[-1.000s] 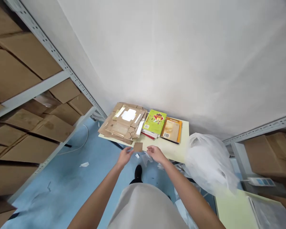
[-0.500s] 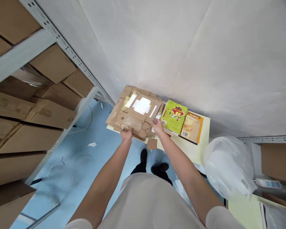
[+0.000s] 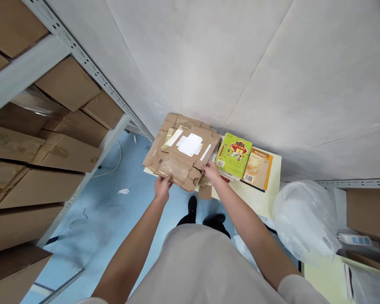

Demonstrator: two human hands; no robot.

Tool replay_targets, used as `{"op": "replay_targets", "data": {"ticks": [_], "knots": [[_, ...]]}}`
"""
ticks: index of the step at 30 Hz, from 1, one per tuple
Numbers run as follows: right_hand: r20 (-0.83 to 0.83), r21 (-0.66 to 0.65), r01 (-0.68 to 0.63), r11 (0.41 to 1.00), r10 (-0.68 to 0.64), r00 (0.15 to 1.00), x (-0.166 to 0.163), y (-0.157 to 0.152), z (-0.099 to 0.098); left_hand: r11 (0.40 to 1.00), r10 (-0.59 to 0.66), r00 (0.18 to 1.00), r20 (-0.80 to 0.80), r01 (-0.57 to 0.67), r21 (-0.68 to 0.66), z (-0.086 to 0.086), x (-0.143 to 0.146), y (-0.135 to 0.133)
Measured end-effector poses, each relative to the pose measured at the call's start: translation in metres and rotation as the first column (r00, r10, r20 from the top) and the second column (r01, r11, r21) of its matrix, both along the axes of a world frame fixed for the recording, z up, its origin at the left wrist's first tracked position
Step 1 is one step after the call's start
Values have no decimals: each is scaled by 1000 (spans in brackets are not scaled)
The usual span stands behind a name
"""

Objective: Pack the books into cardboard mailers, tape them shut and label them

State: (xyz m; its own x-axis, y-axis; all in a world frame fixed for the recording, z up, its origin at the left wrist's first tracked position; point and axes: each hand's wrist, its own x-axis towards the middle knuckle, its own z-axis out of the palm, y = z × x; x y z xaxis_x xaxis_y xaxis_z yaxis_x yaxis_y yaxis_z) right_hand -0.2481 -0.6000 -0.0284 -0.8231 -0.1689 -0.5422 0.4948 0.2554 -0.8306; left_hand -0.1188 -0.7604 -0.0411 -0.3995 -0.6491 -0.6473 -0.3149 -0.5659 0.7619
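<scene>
Flattened cardboard box [image 3: 186, 157], one, brown, with white patch and clear tape; uppermost on a stack of flattened cardboard [image 3: 153, 153], left end of pale yellow counter [image 3: 270, 204], near edge overhanging. Left hand [image 3: 163, 187]: grip closed on the box's near edge, towards its left. Right hand [image 3: 211, 172]: grip pinched closed at the box's right edge, near corner. Green illustrated book [image 3: 234, 155], one, right of stack. Orange-bordered book [image 3: 257, 169], one, beside it. White plastic bag [image 3: 305, 219], one, past counter's right end.
</scene>
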Motion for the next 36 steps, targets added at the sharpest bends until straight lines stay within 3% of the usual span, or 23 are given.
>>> {"op": "replay_targets", "data": {"ticks": [7,10,13,17,21,24,27,32,36], "knots": [[-20,68,-94,993,95,995,26,12,6,995,99,987,-123,-100,5,8,2,-17],[-173,163,0,987,28,985,29,33,11,994,87,981,-174,-98,-56,10,3,-24],[-399,211,120,970,-27,917,31,63,20,981,42,973,-228,-83,-173,17,3,-37],[-547,199,202,959,-62,835,34,106,44,966,-122,946,-300,43,-256,44,-4,-52],[-608,152,288,946,-140,781,48,161,76,932,-332,879,-342,250,-263,84,-24,-35],[-570,54,350,935,-259,780,73,215,97,840,-540,778,-320,476,-261,110,-42,7],[-495,-78,436,897,-414,764,112,280,111,669,-743,608,-280,690,-277,127,-57,71],[-458,-115,705,700,-667,587,207,393,118,351,-930,278,-242,867,-353,142,-60,203],[-412,-188,801,568,-786,461,296,462,114,114,-970,24,-240,923,-366,144,-44,312]]}}
